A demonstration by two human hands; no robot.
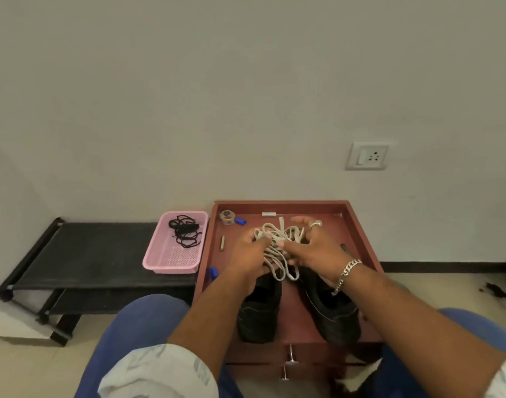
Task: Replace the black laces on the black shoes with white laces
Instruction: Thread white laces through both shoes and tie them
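Two black shoes stand side by side on the red-brown cabinet top (358, 239), the left shoe (260, 311) and the right shoe (336, 314), toes away from me. Above them I hold a tangled bundle of white laces (277, 254) between both hands. My left hand (247, 254) grips the bundle's left side. My right hand (312, 248), with a ring and a bracelet, pinches the right side, its fingers spread. The black laces (185, 231) lie in a heap in the pink basket (171, 261) to the left.
A tape roll (227, 217), a blue piece (240, 221) and small metal pins lie at the back of the cabinet top. A black low rack (88, 254) holds the basket. A wall socket (367, 156) is on the wall. Drawer knobs (290, 357) face my knees.
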